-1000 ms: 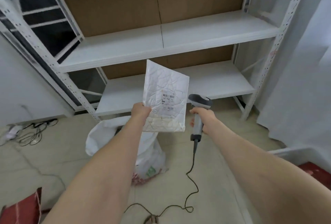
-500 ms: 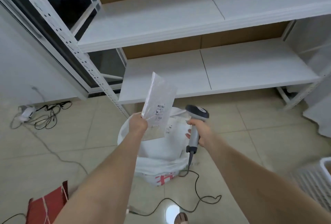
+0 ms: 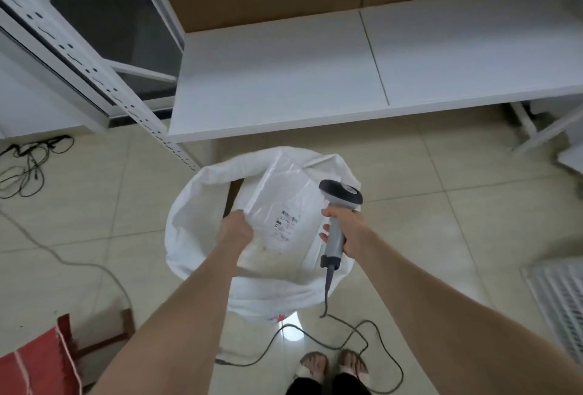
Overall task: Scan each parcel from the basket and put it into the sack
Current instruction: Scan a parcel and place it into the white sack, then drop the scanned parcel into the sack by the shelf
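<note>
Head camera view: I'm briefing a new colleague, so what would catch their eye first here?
Dead centre, the left hand holds a white parcel with a printed label at the open mouth of the white sack, which stands on the tiled floor. Just right of it, the right hand grips a grey barcode scanner, whose cable trails down beside the sack.

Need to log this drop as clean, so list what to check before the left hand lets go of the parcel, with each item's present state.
1. Parcel over sack mouth: ok.
2. Sack mouth open: ok, rim spread wide.
3. Left hand grips parcel's near left corner: ok.
4. Label scanned: cannot tell.
5. Scanner in right hand clear of drop path: cannot tell, its head sits by parcel's right edge.
6. Cable clear of feet: not ok, loops lie beside them.
</note>
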Demonstrator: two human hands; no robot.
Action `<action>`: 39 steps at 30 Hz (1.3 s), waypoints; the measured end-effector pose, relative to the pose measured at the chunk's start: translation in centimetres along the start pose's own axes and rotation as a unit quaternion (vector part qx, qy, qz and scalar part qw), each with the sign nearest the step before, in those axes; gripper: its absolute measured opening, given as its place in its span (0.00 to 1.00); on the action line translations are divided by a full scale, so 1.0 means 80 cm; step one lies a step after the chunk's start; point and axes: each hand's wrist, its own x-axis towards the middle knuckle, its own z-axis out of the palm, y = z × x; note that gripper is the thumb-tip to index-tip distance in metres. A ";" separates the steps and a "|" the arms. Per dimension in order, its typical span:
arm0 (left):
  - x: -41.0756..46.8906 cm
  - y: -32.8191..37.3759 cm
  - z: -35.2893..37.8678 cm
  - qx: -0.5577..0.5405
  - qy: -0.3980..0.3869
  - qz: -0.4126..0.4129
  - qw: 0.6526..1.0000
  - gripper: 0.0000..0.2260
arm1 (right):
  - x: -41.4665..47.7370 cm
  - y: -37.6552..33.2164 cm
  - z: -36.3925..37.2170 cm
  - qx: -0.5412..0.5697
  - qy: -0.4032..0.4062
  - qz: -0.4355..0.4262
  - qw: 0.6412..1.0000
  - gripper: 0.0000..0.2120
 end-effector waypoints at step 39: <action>-0.528 0.582 0.124 0.119 -0.107 0.429 0.889 0.25 | -0.339 -0.051 -0.563 0.380 0.196 -0.170 0.888 0.04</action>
